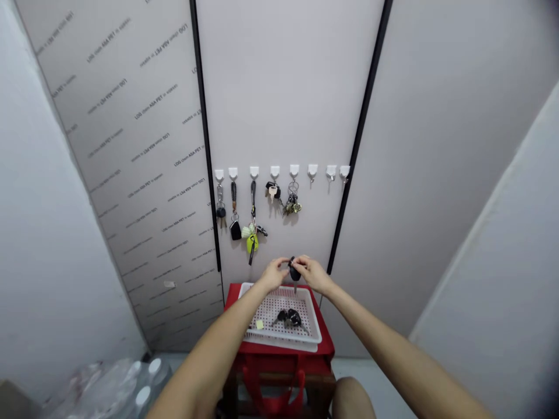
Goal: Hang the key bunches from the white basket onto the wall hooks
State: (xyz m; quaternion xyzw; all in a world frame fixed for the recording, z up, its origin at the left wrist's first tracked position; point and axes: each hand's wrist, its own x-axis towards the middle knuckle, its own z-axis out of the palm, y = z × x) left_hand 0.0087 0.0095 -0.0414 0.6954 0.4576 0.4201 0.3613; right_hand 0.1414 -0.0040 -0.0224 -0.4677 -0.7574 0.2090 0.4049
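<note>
- We pinch a black car key between both hands, left hand and right hand closed on it, just above the tray.
- Below, keys lie in a white plastic tray on a red stand.
- Ahead, key bunches hang from white wall hooks.

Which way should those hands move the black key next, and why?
Maybe lift the black key fob up to a bare white hook. The left hand and right hand are both pinching it, and the hooks at the right end hold no keys.

White plastic tray sits on red-covered stool.
</note>
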